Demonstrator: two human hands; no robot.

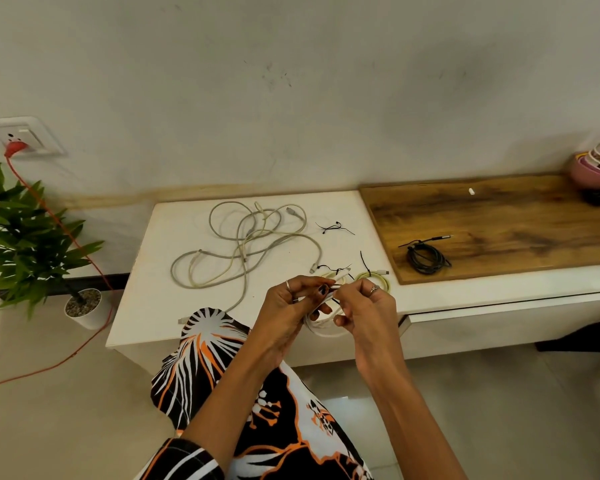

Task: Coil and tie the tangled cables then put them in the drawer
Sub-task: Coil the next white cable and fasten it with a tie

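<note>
- White bench (174, 244), square-cornered, smooth matte top; open surface along its left and near edges.
- Tangled cables (243, 244): grey-white, looping, loose at mid-bench.
- White cable coil (323, 325): over the near edge, left hand (288, 306) and right hand (368, 306) both in a pinching grip on it.
- Yellow coil (374, 277), tied, by the wooden panel (499, 223).
- Black coil (426, 259), tied, lying on that grained panel.

Two bare hands meet above the front edge of a white cabinet top (160, 306). The left hand (291, 306) and right hand (368, 310) both pinch a coiled white cable (326, 329). Tangled grey cables (243, 244) sprawl toward the back edge. A coiled black cable (426, 259) lies on the wooden panel (499, 216) at right.
</note>
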